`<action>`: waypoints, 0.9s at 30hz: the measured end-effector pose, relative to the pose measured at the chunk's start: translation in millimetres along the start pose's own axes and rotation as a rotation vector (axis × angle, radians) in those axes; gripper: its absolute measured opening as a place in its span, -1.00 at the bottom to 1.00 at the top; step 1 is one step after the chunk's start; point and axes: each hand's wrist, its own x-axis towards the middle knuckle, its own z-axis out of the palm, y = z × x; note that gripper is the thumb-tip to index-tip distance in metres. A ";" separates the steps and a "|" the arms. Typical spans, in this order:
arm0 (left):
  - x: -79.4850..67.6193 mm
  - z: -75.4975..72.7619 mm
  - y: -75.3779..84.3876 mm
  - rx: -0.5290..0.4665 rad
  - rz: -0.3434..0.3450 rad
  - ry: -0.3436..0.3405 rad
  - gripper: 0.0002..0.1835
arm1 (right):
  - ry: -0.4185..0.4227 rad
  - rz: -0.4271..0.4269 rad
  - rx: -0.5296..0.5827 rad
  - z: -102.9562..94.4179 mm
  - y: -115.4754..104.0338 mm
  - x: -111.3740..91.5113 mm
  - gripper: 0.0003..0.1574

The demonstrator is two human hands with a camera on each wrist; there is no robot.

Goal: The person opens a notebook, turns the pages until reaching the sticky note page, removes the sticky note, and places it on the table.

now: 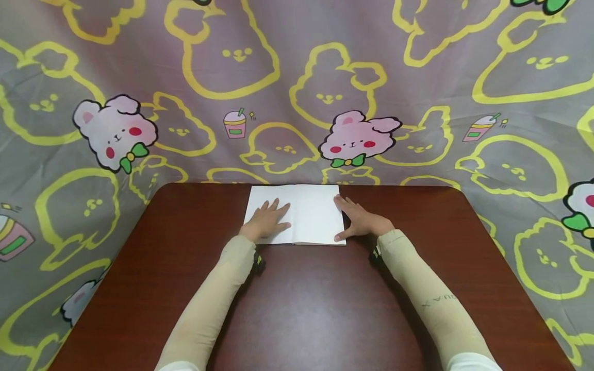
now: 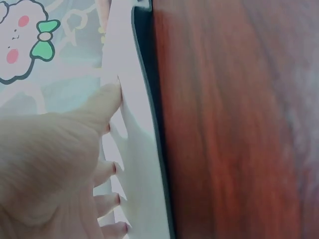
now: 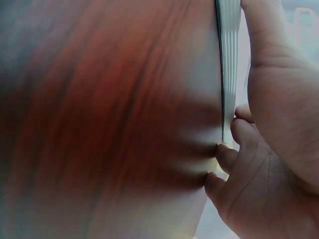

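An open book (image 1: pixel 317 214) with blank white pages lies flat near the far edge of the table. My left hand (image 1: pixel 267 220) rests on its left page, fingers spread. In the left wrist view, the thumb and fingertips touch the white page (image 2: pixel 144 174), whose dark cover edge shows beneath. At the right edge of the book is my right hand (image 1: pixel 364 219), its thumb by the near corner and its fingers reaching toward the far corner. The right wrist view shows a thick stack of pages (image 3: pixel 229 59), with the thumb over the page side and some fingertips beyond the edge.
The reddish-brown wooden table (image 1: pixel 306 304) extends around the book. A grey curtain (image 1: pixel 278 113) with yellow outlines and cartoon bears hangs close behind the table and along both sides. Dark wrist devices (image 1: pixel 258 263) sit below the sleeves.
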 end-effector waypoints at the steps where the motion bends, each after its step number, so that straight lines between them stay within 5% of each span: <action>1: -0.6 -0.1 1.1 -0.005 -0.004 0.005 -0.27 | -0.001 0.000 -0.004 -0.2 -0.1 0.2 0.64; 21: -4.8 7.2 6.9 -0.041 -0.073 0.045 -0.28 | -0.019 0.000 0.059 -1.0 -2.4 -1.9 0.62; 27: -7.9 9.5 11.7 0.070 0.054 0.098 -0.39 | -0.029 -0.002 0.056 -2.1 -2.4 -1.8 0.63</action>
